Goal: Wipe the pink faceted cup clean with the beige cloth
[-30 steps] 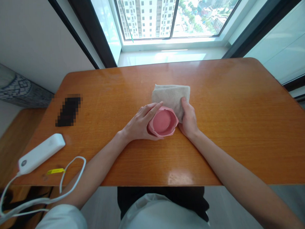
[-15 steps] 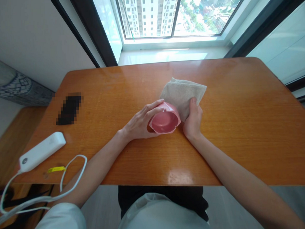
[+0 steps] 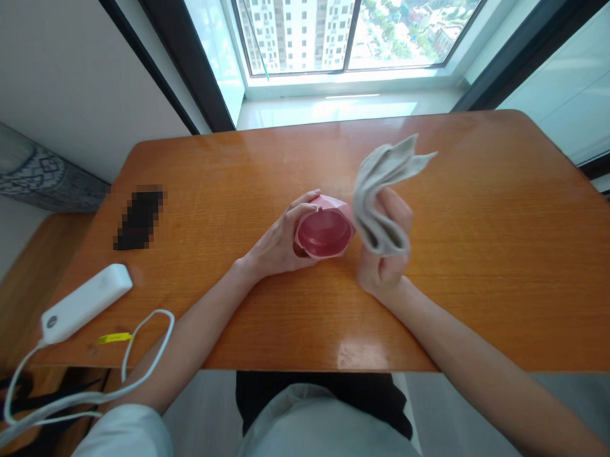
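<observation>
A pink faceted bowl [image 3: 327, 233] is gripped from its left side by my left hand [image 3: 284, 239], tilted so that its hollow faces me. The fingers reach over its upper edge and the thumb is low on the near side. Just right of the bowl, my right hand [image 3: 390, 252] is closed around a folded grey-beige cloth [image 3: 378, 192]. The cloth bends over the fingers, its loose corners pointing up and to the right. Its left edge comes close to the bowl's right rim; whether they touch I cannot tell.
The brown wooden table [image 3: 486, 262] spans the view below a window [image 3: 343, 34]. At the left lie a white power strip [image 3: 87, 303], its white cable [image 3: 154, 367] with a yellow tag [image 3: 115, 338], and a dark pixelated object [image 3: 138, 219].
My right hand has turned and moved the cloth away from the bowl's outer side, slightly up and right. The cloth is now bunched rather than flat. My left hand tilts the bowl slightly differently.
</observation>
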`<state>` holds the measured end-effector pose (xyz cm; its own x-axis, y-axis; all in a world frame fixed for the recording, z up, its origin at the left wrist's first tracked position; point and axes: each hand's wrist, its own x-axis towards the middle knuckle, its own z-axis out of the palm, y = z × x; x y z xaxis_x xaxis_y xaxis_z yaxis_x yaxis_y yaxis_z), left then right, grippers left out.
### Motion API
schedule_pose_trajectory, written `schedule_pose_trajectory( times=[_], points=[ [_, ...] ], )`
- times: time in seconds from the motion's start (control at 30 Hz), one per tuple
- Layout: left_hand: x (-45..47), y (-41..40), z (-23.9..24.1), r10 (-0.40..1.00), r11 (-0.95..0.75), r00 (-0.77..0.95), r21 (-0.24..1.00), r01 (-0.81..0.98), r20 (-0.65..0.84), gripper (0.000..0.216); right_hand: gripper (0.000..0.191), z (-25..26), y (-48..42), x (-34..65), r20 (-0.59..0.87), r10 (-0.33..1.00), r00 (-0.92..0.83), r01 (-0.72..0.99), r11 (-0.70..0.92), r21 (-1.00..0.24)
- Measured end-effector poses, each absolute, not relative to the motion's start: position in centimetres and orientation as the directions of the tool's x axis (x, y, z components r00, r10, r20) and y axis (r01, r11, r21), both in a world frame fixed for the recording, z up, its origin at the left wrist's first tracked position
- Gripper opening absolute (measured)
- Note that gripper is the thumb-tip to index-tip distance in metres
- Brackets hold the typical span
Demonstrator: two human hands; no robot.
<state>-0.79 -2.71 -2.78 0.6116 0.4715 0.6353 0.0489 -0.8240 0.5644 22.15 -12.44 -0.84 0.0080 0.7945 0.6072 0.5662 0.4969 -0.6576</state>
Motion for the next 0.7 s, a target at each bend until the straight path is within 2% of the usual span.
schedule_pose_trajectory(
  times=[0.03,0.1,0.23,0.4,0.57,0.7],
  points=[
    [-0.9,-2.7,-2.8,0.494,-0.824,0.606,0.559,0.097,0.624,0.109,0.057,-0.5,-12.4,21.8,0.659,0.748,-0.071,0.613,0.554,-0.563],
    [-1.0,-2.7,-2.8,0.548,-0.812,0.591,0.546,0.206,0.592,0.111,0.058,-0.1,-12.1,21.2,0.686,0.703,-0.189,0.662,0.607,-0.440],
    [-1.2,-2.8,-2.5,0.620,-0.772,0.544,0.563,0.294,0.566,0.127,0.064,-0.2,-11.3,20.6,0.655,0.729,-0.200,0.707,0.570,-0.419],
    [-1.3,-2.8,-2.8,0.609,-0.778,0.540,0.568,0.268,0.580,0.131,0.065,-0.2,-11.5,20.7,0.729,0.640,-0.242,0.713,0.627,-0.313],
    [-1.3,-2.7,-3.0,0.604,-0.777,0.532,0.588,0.227,0.593,0.124,0.054,0.6,-12.0,20.4,0.709,0.656,-0.259,0.666,0.653,-0.361],
    [-1.3,-2.8,-2.9,0.590,-0.785,0.532,0.586,0.201,0.607,0.122,0.026,0.9,-11.9,20.2,0.698,0.648,-0.305,0.606,0.697,-0.383]
  ],
)
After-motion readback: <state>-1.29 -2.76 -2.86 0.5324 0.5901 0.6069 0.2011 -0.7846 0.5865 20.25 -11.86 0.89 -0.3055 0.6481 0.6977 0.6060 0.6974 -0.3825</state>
